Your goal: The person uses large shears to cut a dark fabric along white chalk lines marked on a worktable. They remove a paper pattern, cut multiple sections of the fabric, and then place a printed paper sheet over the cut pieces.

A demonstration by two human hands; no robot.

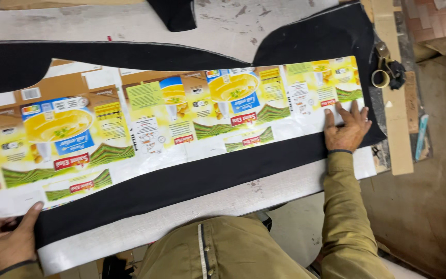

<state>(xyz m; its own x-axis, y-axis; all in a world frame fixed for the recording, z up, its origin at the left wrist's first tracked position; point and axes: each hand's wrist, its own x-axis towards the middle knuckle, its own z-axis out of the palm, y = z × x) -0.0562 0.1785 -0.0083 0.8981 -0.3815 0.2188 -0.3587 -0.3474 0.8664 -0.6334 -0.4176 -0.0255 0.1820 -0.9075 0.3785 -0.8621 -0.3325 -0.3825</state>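
Pressing flat, the right hand [348, 128] is laid palm-down with fingers spread on the right end of a long printed cardboard pattern [145, 124]; nothing is clasped, and the card is merely held down. The left hand [1, 237] is seen at the lower left corner of the view, its thumb set on the near left edge of the same pattern and its other fingers curled loosely at the edge of the black fabric [192, 181]; whether the fabric edge is actually pinched cannot be told.

The pattern, made of flattened food packaging in yellow, blue and green, is laid lengthwise across the black fabric, slanting from lower left to upper right. A broad band of fabric is left showing along the near side, and a curved strip is visible beyond the far side. Both are spread on a worn whitish worktable [223, 20].

Olive sleeves and clothing are noted at the bottom of the view. Beyond the right hand, a pair of scissors [385, 70] is observed lying on a wooden strip [396, 119], well apart from the pattern's end.
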